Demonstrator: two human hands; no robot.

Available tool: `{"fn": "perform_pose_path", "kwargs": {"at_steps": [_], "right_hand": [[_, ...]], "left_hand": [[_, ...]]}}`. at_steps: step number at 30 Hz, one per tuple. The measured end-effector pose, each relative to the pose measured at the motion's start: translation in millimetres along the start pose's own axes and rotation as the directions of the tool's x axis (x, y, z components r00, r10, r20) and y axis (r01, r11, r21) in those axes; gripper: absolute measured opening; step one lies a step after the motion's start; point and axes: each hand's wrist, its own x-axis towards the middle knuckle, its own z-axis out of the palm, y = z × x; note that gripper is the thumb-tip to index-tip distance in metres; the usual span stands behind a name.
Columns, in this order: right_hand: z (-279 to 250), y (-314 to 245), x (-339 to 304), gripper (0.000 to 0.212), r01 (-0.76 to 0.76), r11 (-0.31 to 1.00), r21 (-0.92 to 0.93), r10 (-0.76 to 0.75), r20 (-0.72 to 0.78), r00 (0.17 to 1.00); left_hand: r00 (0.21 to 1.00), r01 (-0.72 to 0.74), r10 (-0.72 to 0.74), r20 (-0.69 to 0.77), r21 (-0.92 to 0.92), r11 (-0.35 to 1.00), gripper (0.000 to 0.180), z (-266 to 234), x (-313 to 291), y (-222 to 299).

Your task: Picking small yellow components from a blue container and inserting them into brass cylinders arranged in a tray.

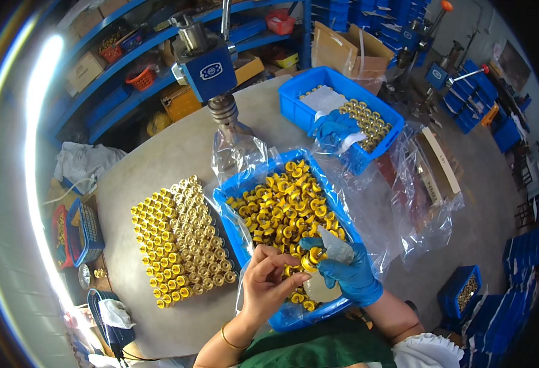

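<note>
My right hand (350,276), in a blue glove, is closed around a yellow knob-like part (312,259) with a round flange. A greyish-white piece (336,246), its material unclear, shows among the gloved fingers. My bare left hand (271,279) is just beside that part, thumb and forefinger bent and apart, with nothing visible between them. Both hands are over the near end of a blue tray (223,211) lined with clear plastic. It holds a heap of loose yellow parts (282,202). A pale patch (321,289) lies below the glove.
Left of the tray, yellow parts (159,245) and gold-coloured parts (202,245) stand in tight rows on the grey table (122,208). A blue press (208,73) rises behind. Another blue tray (294,110) at the back right holds metal parts and a blue glove (334,127). Crumpled plastic (417,208) covers the table's right.
</note>
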Motion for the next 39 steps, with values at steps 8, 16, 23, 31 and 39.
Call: {"fn": "perform_pose_path", "kwargs": {"at_steps": [8, 16, 23, 31, 39], "right_hand": [[14, 7, 0, 0.031, 0.198, 0.979, -0.057, -0.199, -0.007, 0.980], [-7, 6, -7, 0.030, 0.081, 0.989, -0.128, -0.052, 0.219, 0.974], [-6, 3, -7, 0.027, 0.050, 0.989, -0.140, -0.015, 0.234, 0.972], [1, -4, -8, 0.027, 0.022, 0.977, -0.211, 0.016, 0.179, 0.984], [-7, 4, -7, 0.025, 0.066, 0.976, -0.206, -0.022, 0.209, 0.978]], "left_hand": [[0.997, -0.026, 0.019, -0.076, -0.090, 0.996, 0.014, -1, 4, -14], [0.995, 0.054, -0.075, -0.066, -0.277, 0.959, 0.011, -21, 9, -17], [1.000, 0.000, -0.003, -0.012, -0.272, 0.962, 0.010, -24, 8, -22], [0.992, 0.118, -0.093, 0.081, -0.398, 0.910, 0.007, -25, 7, -24], [0.967, 0.251, -0.224, 0.118, -0.566, 0.785, 0.009, -20, 8, -20]]}}
